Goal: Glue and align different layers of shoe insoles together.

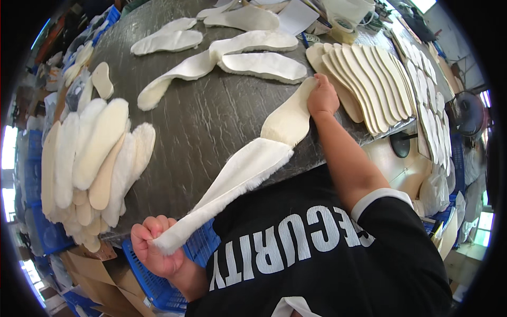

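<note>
Two shoe insoles stretch end to end between my hands, over the table's near edge. The upper one is a flat cream insole (pixel 288 117), its far tip pinched in my right hand (pixel 322 96). Its near end meets a white fleece-edged insole (pixel 243 166), which twists toward me; I cannot tell whether the two are joined. My left hand (pixel 158 246) closes its fingers on the fleece insole's near end, beyond the table edge. Close by my right hand is a fanned row of cream insoles (pixel 364 87).
Beyond my hands, several fleece insoles (pixel 264 66) lie on the dark table (pixel 179 132). A large pile of insoles (pixel 105 153) stands at the left edge. Blue crates (pixel 158 277) and a cardboard box (pixel 95 280) sit below. A white container (pixel 348 13) stands far back.
</note>
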Available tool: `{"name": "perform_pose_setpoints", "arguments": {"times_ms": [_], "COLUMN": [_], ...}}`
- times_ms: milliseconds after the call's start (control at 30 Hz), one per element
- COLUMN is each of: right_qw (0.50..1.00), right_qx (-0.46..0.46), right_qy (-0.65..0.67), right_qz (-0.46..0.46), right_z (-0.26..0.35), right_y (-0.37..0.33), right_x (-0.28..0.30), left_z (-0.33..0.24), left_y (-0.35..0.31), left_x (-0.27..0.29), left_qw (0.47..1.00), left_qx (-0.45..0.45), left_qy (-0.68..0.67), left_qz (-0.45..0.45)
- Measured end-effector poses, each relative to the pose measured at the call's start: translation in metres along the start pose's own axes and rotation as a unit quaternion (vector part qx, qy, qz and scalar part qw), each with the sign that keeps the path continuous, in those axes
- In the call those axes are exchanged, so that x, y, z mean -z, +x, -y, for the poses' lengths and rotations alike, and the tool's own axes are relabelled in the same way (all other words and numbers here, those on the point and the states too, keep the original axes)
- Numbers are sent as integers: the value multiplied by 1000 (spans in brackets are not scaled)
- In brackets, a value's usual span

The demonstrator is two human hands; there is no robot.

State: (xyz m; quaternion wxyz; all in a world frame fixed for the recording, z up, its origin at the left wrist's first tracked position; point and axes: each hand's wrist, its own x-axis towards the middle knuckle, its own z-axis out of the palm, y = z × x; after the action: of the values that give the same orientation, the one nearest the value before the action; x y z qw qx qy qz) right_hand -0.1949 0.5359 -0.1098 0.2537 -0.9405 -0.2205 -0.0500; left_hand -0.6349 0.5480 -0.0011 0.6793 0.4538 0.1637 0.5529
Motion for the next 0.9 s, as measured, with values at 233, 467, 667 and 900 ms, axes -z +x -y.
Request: {"name": "perform_pose_setpoints", "arguments": {"times_ms": [233,467,667,900], "right_qw": [997,997,992,994], "right_qx": [-19,-12,-11,12], "right_qy": [-69,-76,-104,109], "right_qz": [12,15,74,24], "right_z": [4,3,16,-7], "right_y": [3,-11,-11,-1], "right_x": [5,3,10,20], "left_z": [-60,-143,-114,-84], "left_y": [-48,-85,-28,93], "left_x": [60,154,125,42], "left_qw": [936,927,705,736], "left_qx": [-190,-257,-437,-367], "left_qy": [242,270,557,547], "left_qz": [-171,33,-39,155]}}
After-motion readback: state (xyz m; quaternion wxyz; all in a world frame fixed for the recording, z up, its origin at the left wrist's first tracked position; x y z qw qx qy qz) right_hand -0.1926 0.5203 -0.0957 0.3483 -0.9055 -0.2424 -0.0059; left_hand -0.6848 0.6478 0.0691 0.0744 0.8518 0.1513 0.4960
